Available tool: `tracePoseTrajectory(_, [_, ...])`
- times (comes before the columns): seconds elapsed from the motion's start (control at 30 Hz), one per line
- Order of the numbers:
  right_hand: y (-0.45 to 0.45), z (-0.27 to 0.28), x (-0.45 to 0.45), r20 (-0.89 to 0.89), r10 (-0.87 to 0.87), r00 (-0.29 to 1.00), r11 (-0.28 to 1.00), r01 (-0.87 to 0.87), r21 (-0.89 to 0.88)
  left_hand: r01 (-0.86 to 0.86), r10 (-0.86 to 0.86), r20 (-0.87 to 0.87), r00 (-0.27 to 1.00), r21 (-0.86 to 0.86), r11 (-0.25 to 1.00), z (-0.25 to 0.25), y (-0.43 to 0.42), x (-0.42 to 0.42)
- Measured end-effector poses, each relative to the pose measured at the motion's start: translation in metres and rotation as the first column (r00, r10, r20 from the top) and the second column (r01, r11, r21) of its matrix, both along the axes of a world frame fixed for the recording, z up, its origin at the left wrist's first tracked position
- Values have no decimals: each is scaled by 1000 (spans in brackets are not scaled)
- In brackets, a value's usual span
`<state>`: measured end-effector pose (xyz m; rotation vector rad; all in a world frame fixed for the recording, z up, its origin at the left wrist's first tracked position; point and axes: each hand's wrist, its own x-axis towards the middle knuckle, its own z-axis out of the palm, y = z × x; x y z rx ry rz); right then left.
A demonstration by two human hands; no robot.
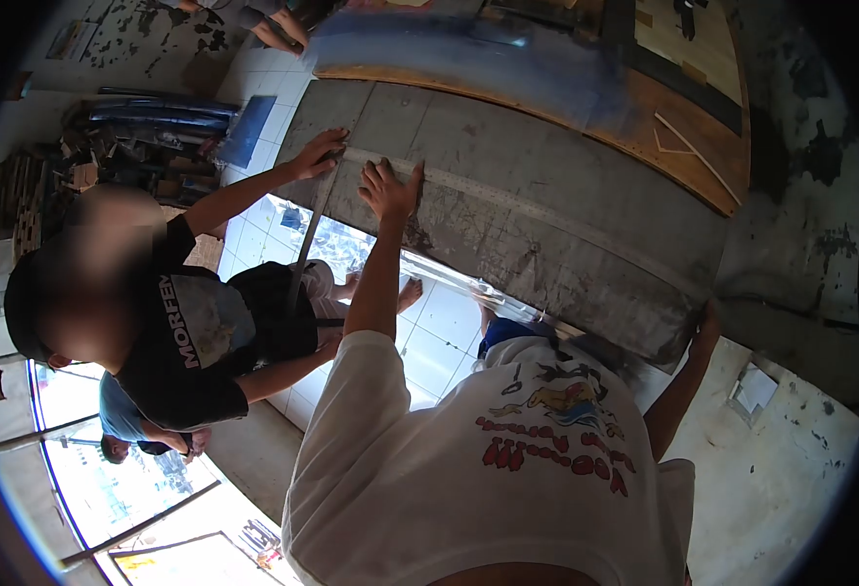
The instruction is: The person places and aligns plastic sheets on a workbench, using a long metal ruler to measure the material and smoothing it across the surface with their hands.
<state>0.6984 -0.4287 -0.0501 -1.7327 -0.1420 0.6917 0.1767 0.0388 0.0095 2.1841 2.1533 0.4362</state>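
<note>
My left hand [390, 191] rests with spread fingers on the grey slab-like table top [507, 146], beside a long thin straight strip [546, 212]. The strip runs across the surface from upper left to lower right. At its right end my right hand [705, 330] touches the table's corner; its fingers are mostly hidden. A co-worker in a black shirt [185, 322] stands at the left. One co-worker hand [320, 154] is at the strip's left end, by a narrow bar [310, 230] that slants down over the table's edge.
Beyond the surface lies a wooden-edged board [546, 105] with a blue-grey smear. Stacked wood pieces [34, 200] and dark rolls [161, 117] are at the left. Other people show at the top and lower left. A stained wall [810, 146] stands at the right.
</note>
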Motion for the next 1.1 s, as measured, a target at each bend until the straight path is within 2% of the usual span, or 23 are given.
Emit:
tracePoseTrajectory(0.1, [7, 5, -6, -88, -148, 985, 989, 149, 10, 1, -1, -3, 1000, -10, 1000, 1, -1, 0])
tracePoseTrajectory(0.2, [12, 8, -7, -122, -211, 970, 977, 208, -37, 2, -2, -3, 1000, -14, 1000, 0, -1, 0])
tracePoseTrajectory(0.4, [5, -3, 0, -120, -108, 987, 994, 110, 7, -3, 3, -3, 1000, -8, 1000, 1, -1, 0])
tracePoseTrajectory(0.6, [11, 4, -5, -123, -196, 973, 981, 192, -38, -3, 3, 12, 1000, 19, 1000, 0, -1, 0])
tracePoseTrajectory(0.8, [11, 6, -8, -124, -165, 978, 986, 167, 4, 7, -7, 6, 1000, 45, 999, 0, -1, 0])
tracePoseTrajectory(1.1, [9, 3, -3, -141, -148, 979, 989, 147, -22, 18, -18, 1, 1000, 53, 998, -1, -1, -1])
